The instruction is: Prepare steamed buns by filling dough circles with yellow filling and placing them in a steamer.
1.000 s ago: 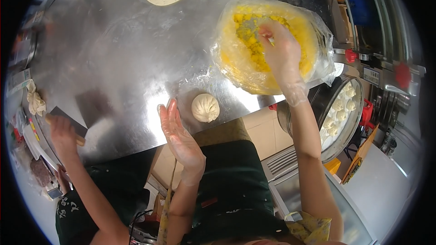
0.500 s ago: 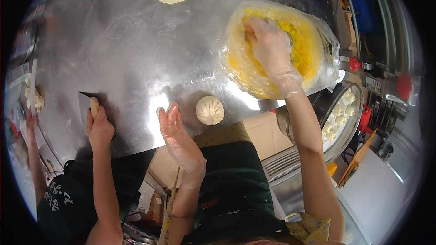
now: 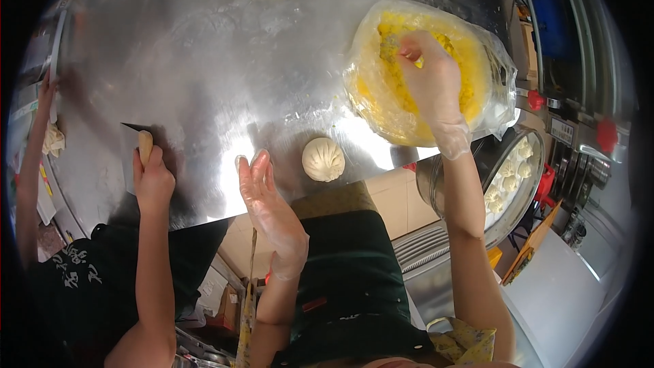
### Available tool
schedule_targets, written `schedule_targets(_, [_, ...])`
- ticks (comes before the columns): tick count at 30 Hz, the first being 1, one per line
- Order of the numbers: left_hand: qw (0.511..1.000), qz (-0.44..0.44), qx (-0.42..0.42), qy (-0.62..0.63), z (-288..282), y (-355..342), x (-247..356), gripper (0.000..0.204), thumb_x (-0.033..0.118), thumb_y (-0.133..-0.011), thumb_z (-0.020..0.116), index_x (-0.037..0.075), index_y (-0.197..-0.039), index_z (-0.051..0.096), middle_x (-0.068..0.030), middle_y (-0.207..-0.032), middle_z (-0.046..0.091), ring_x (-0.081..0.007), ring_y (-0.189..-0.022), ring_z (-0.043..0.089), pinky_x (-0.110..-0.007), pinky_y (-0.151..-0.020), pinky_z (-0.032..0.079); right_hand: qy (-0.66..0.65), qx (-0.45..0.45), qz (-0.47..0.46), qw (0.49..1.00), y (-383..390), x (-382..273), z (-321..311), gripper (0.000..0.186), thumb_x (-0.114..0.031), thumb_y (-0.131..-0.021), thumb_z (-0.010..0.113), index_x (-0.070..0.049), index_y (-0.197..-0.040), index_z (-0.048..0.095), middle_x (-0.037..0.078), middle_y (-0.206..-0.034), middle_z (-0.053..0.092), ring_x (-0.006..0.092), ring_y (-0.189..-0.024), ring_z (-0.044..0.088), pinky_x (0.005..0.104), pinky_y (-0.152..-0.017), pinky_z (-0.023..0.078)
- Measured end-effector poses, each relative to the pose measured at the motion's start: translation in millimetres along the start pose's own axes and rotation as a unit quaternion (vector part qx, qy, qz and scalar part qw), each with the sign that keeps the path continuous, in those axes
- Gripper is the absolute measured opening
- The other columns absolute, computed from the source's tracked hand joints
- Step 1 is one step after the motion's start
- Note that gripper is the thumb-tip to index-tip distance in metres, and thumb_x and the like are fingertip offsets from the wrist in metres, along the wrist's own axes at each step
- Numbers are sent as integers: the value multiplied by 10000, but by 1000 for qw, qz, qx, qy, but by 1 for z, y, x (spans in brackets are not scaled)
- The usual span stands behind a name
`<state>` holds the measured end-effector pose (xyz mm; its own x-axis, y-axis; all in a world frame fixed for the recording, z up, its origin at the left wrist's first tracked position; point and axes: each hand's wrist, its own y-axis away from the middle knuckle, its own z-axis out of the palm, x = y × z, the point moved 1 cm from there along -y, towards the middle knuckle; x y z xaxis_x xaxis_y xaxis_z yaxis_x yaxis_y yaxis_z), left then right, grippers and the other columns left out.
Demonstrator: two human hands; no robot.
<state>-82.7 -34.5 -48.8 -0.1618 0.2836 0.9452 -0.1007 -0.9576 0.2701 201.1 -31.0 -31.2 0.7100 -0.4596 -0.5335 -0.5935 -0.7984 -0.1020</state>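
You wore a thin, see-through plastic glove [image 3: 278,223] on your left hand [image 3: 271,210] and a matching one on your right hand [image 3: 433,85], both wrinkled, with loose cuffs at the wrists. Your forearms [image 3: 469,208] were bare. A dark green apron [image 3: 344,252] covered your front, bearing a small reddish mark [image 3: 314,304] and pale specks. Bunched yellow patterned fabric [image 3: 469,349] showed near your right upper arm.
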Motion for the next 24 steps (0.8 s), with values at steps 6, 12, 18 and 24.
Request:
schedule_targets(6, [943, 178, -166, -226, -8, -3, 0, 732, 180, -749, 802, 63, -1379, 448, -150, -1358, 451, -330, -1313, 390, -463, -1123, 305, -267, -70, 66, 959, 69, -67, -26, 191, 39, -789, 692, -56, -942, 628, 31, -859, 667, 121, -773, 630, 260, -675, 490])
schedule_targets(12, [883, 223, -193, -366, 2, -3, -4, 589, 192, -656, 871, 110, -1174, 604, -84, -1365, 458, -365, -1316, 362, -450, -1053, 375, -295, -131, 41, 945, 118, -72, 12, 214, 45, -766, 719, -58, -927, 621, 62, -860, 645, 182, -759, 632, 288, -636, 504])
schedule_targets(18, [877, 272, -178, -354, 6, -6, -9, 431, 101, -667, 839, 101, -1045, 633, -85, -1311, 525, -365, -1292, 393, -449, -1046, 380, -227, -84, -65, 968, 133, -71, 24, 253, 40, -732, 733, -66, -915, 595, 70, -879, 641, 253, -754, 627, 339, -594, 499])
schedule_targets(24, [873, 300, -158, -349, 9, -7, -9, 320, 83, -661, 837, 111, -934, 672, -62, -1251, 578, -356, -1239, 441, -436, -983, 433, -110, -1, -155, 982, 155, -79, 29, 370, 85, -727, 685, -54, -1059, 598, 85, -946, 659, 264, -829, 645, 341, -650, 526])
